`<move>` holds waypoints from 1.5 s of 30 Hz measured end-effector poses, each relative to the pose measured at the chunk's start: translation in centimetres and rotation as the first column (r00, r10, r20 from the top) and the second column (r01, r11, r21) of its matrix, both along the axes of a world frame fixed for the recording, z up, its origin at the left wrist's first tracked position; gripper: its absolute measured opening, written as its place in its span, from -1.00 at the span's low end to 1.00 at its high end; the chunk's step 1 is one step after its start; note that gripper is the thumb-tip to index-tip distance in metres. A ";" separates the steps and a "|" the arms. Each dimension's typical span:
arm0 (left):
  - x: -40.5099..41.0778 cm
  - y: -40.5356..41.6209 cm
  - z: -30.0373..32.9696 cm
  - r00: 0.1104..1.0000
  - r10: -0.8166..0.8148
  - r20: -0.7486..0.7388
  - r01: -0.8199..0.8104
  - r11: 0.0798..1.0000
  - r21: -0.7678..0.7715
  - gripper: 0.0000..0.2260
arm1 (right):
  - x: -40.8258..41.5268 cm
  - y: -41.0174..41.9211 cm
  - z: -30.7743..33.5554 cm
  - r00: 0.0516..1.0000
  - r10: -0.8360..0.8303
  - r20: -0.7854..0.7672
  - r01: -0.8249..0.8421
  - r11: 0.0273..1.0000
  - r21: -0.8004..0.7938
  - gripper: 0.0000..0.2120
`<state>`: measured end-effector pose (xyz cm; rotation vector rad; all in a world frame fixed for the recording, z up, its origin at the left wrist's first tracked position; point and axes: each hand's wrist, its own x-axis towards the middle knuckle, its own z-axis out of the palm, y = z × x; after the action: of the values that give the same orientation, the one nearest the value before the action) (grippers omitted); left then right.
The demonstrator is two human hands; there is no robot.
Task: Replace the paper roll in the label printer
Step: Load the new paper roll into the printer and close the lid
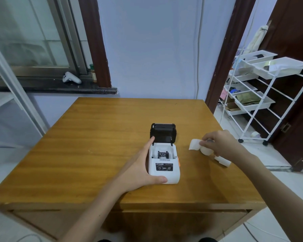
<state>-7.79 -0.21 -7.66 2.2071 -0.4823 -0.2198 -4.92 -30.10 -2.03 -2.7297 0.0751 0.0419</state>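
Label printer (pixel 164 165): white body, standing near the centre of the wooden table (pixel 94 145), front panel toward the person.
Printer lid (pixel 163 132): black, swung up and open at the far end of the printer.
Roll bay: exposed behind the front panel; a dark spool (pixel 163 154) sits inside it.
Left hand (pixel 140 167): spread wide against the printer's left side, index fingertip up near the lid hinge, thumb along the printer's near edge; it braces the body rather than closing around it.
Right hand (pixel 220 144): to the right of the printer, fingers pinched on a white paper roll (pixel 205 149) resting on the table.
Paper tail (pixel 194 144): loose end of that roll, unrolled toward the printer, not touching it.
Second white roll (pixel 223 160): on the table just beyond the right wrist, farther from the printer; partly hidden by the wrist.
Wire shelf cart (pixel 262 95): well to the right of the printer, off the table, holding white trays.
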 end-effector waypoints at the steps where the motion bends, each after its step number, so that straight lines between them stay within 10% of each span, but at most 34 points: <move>1: 0.0 0.0 -0.1 1.000 -0.002 0.002 0.002 1.000 -0.003 0.14 | 0.0 0.0 -0.1 1.000 -0.001 0.012 0.001 1.000 0.003 -0.76; 5: 0.1 0.1 -0.3 1.000 -0.010 0.013 0.010 1.000 -0.003 0.11 | -0.6 -0.3 -0.2 0.995 -0.068 0.074 0.044 0.955 0.292 -0.85; 10: 0.1 0.1 -0.1 0.995 -0.065 0.074 0.061 0.997 0.051 -0.09 | -2.4 2.7 0.3 0.991 -0.100 0.093 -0.013 0.608 0.794 -0.81; 19: 0.4 0.3 -0.2 0.982 -0.117 0.147 0.103 0.990 0.100 -0.32 | -2.2 9.1 -2.3 0.996 -0.050 0.077 -0.054 0.358 0.932 -0.81; 45: 0.2 0.0 0.0 0.997 -0.020 0.072 0.020 1.000 -0.003 -0.37 | -2.2 10.8 -3.6 0.948 0.026 0.316 -0.232 0.738 0.634 -0.80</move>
<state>-7.54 -0.20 -7.68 2.2131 -0.5443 -0.1505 -7.14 -19.34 -5.67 -1.9817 -0.1867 -0.2475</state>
